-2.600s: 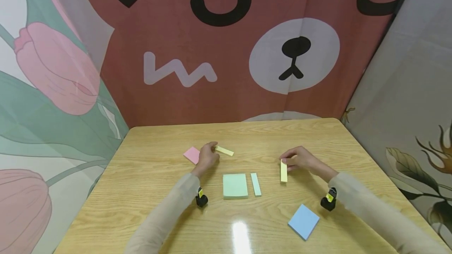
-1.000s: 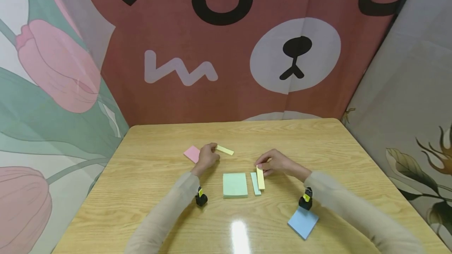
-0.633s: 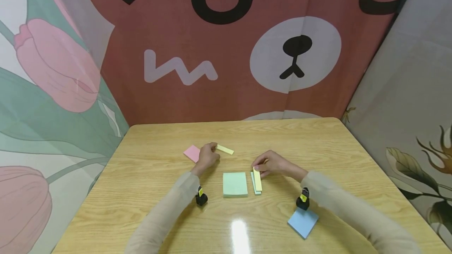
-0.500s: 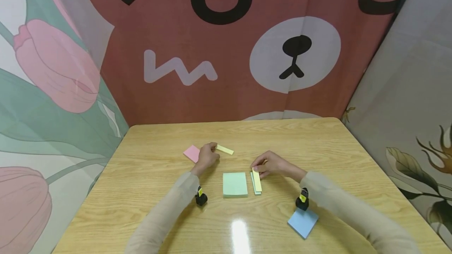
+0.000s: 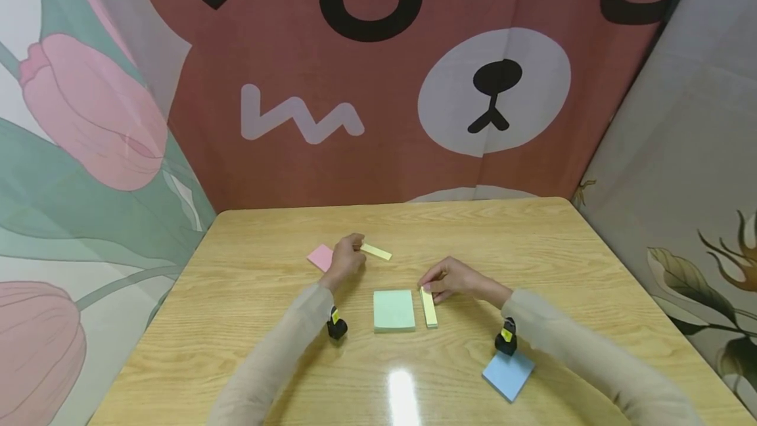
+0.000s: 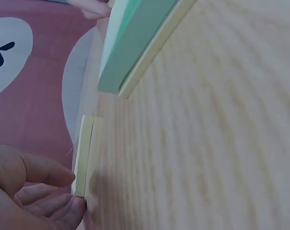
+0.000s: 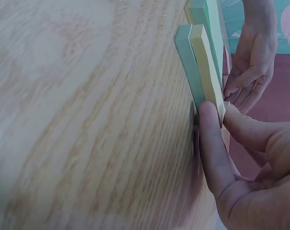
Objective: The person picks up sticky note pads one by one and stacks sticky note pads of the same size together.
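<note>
1. Head: left hand point(image 5: 347, 258) is pinching the far yellow sticky-strip point(image 5: 377, 252); right hand point(image 5: 454, 278), the near yellow sticky-strip point(image 5: 429, 309).
2. Left wrist: the far yellow sticky-strip is lying on the tabletop point(image 6: 207, 143).
3. Right wrist: the near yellow sticky-strip is topping a green sticky-strip point(image 7: 189, 67).

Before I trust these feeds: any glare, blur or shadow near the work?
Head: bright glare on the table, nearer than the green pad; left wrist: hazy, wood grain soft; right wrist: hazy, dark shadow beside the right hand, yet the yellow strip reads clearly.
</note>
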`<state>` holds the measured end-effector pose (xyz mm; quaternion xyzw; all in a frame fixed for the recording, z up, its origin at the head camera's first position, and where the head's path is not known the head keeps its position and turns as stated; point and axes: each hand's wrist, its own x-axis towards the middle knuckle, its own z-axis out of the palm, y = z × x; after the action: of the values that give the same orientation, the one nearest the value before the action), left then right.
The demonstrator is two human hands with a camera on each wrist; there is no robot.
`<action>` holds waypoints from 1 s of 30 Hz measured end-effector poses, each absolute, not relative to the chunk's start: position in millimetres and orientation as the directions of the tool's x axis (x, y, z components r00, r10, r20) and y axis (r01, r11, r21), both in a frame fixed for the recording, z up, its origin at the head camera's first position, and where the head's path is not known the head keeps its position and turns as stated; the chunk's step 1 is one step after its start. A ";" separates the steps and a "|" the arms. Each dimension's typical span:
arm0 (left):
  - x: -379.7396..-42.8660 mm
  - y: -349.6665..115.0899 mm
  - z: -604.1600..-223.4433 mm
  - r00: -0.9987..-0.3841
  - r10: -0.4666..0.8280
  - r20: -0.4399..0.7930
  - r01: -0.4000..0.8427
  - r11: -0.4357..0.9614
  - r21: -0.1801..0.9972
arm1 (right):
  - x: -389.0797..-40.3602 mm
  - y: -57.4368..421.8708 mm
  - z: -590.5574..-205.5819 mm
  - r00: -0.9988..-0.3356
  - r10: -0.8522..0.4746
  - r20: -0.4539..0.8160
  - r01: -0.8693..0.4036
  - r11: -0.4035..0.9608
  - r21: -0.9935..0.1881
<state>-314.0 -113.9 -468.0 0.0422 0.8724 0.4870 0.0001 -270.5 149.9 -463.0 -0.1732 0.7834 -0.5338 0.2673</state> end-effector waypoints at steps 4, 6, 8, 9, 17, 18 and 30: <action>-317.0 -115.7 -466.7 -0.999 0.047 0.023 0.044 0.514 0.856 | -272.1 150.5 -464.1 -0.793 -0.565 -0.229 0.009 0.365 -0.931; -318.6 -116.5 -466.5 -0.999 0.040 0.016 0.035 0.515 0.856 | -272.6 151.2 -463.1 -0.794 -0.564 -0.229 0.007 0.367 -0.930; -319.7 -117.2 -466.1 -0.999 0.038 0.009 0.027 0.513 0.858 | -273.6 152.4 -462.9 -0.802 -0.553 -0.226 -0.002 0.381 -0.924; -320.2 -117.6 -465.7 -0.999 0.040 0.007 0.027 0.512 0.859 | -274.1 153.0 -462.7 -0.808 -0.546 -0.222 -0.008 0.387 -0.922; -323.2 -121.2 -463.0 -0.995 0.077 -0.057 -0.011 0.500 0.866 | -277.1 155.9 -462.3 -0.828 -0.523 -0.201 -0.035 0.406 -0.913; -323.6 -121.3 -462.8 -0.994 0.084 -0.063 -0.012 0.502 0.865 | -277.5 156.1 -462.2 -0.828 -0.522 -0.203 -0.030 0.403 -0.915; -323.4 -120.5 -459.6 -0.991 0.103 -0.082 -0.020 0.497 0.867 | -269.1 173.0 -454.7 -0.807 -0.565 -0.171 -0.147 0.473 -0.868</action>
<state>-323.4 -120.5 -459.6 0.0238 0.8631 0.5008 0.0613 -269.1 173.0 -454.7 -0.2149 0.8285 -0.4659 0.2241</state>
